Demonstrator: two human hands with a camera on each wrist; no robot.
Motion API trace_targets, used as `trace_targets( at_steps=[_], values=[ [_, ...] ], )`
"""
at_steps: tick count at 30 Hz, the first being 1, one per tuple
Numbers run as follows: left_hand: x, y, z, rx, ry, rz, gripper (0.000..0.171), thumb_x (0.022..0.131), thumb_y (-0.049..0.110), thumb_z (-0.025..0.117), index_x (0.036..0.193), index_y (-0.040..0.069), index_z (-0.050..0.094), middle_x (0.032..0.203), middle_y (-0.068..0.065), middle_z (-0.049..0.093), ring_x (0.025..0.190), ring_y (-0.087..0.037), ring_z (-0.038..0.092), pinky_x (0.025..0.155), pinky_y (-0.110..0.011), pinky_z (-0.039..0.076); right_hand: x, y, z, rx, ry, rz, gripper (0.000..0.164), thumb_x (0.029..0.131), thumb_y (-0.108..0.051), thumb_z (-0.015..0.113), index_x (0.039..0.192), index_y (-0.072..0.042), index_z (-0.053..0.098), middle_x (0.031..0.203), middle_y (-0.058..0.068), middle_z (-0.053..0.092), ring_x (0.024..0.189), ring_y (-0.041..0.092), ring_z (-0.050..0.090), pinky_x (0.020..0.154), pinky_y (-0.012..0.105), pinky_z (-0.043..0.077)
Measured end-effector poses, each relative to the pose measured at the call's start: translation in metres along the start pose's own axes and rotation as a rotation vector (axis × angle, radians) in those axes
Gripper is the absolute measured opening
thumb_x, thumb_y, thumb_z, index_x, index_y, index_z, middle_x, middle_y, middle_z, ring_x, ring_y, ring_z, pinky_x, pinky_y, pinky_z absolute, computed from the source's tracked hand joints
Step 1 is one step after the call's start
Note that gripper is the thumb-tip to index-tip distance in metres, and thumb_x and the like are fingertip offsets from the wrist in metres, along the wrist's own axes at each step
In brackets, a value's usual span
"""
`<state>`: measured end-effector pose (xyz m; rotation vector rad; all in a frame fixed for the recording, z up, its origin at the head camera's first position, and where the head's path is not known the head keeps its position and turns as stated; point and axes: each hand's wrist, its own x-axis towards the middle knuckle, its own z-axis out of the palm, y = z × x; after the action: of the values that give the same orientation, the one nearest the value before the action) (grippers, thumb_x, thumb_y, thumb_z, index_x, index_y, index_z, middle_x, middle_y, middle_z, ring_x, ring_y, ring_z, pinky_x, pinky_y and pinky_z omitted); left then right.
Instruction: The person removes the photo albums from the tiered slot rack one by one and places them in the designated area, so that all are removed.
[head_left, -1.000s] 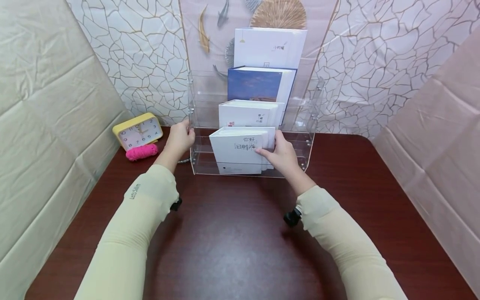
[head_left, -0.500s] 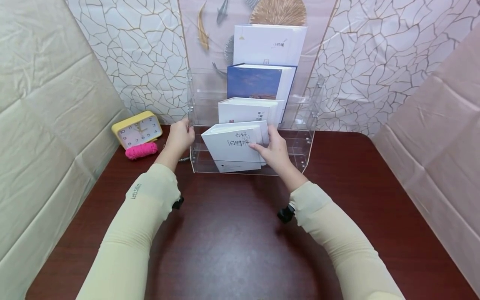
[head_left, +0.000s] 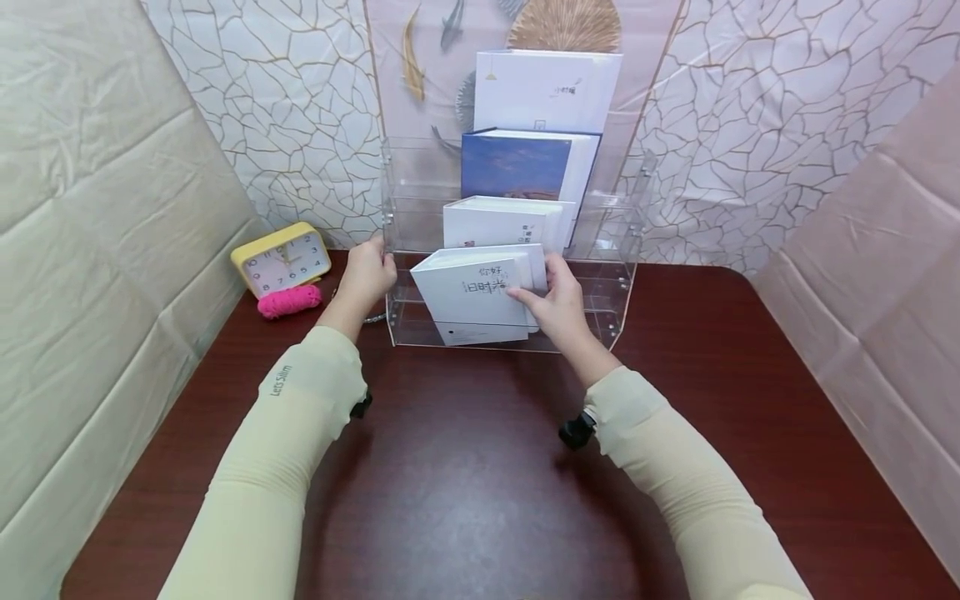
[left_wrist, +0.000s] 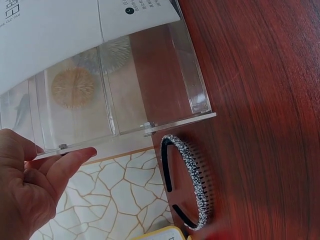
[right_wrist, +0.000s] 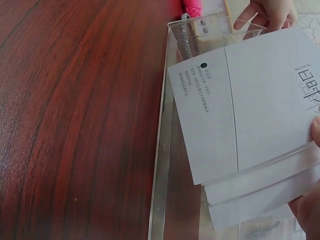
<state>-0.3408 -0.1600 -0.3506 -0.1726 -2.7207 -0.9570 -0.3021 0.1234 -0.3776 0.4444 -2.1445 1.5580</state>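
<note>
A white book [head_left: 472,300] with dark lettering stands in the front tier of a clear acrylic tiered rack [head_left: 617,312], leaning a little to the left. My right hand [head_left: 558,300] grips it by its right edge, thumb on the front cover and fingers behind. In the right wrist view, the book's lower corner sits just inside the rack's front edge. At the rack's left side, my left hand [head_left: 369,271] pinches the panel edge between thumb and fingers, as the left wrist view shows. Behind stand another white book [head_left: 495,223], a blue-covered book [head_left: 513,167] and a tall white book [head_left: 543,87].
Left of the rack are a yellow alarm clock [head_left: 285,260] and a pink yarn skein [head_left: 289,302]. A glittery headband [left_wrist: 192,172] lies beside the rack's left side. Everything rests on a dark red-brown table [head_left: 450,467], with patterned cloth [head_left: 750,133] behind.
My right hand has shifted the front white book slightly left and up within the front tier, and the book now leans more. My left hand stays at the rack's left side.
</note>
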Motion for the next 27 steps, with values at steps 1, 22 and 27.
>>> trace_targets(
  at_steps=[1,22,27],
  values=[
    [0.0,0.001,0.0,0.004,0.001,0.005,0.021,0.092,0.006,0.045,0.106,-0.006,0.055,0.075,-0.017,0.054,0.076,-0.033,0.051,0.07,-0.043,0.043,0.0,0.0,-0.002,0.01,0.003,0.006,0.047,0.069,0.002,0.079,0.106,0.005,0.051,0.096,0.019,0.065,0.084,0.025,0.061,0.073,0.036,0.05],
    [-0.001,0.003,0.0,0.019,-0.005,0.014,0.017,0.092,0.006,0.045,0.099,-0.006,0.054,0.071,-0.016,0.05,0.072,-0.033,0.049,0.068,-0.044,0.042,0.017,-0.065,-0.066,0.24,0.038,0.078,0.034,0.079,0.012,0.065,0.104,-0.002,0.046,0.102,0.017,0.061,0.091,0.023,0.06,0.077,0.033,0.051],
    [-0.003,0.002,-0.001,0.013,0.0,0.012,0.02,0.092,0.006,0.045,0.104,-0.007,0.054,0.066,-0.013,0.046,0.068,-0.031,0.047,0.064,-0.042,0.04,0.034,-0.077,-0.121,0.512,0.211,0.013,0.038,0.075,0.02,0.063,0.104,-0.001,0.05,0.101,0.017,0.061,0.093,0.028,0.059,0.079,0.034,0.05]
  ],
)
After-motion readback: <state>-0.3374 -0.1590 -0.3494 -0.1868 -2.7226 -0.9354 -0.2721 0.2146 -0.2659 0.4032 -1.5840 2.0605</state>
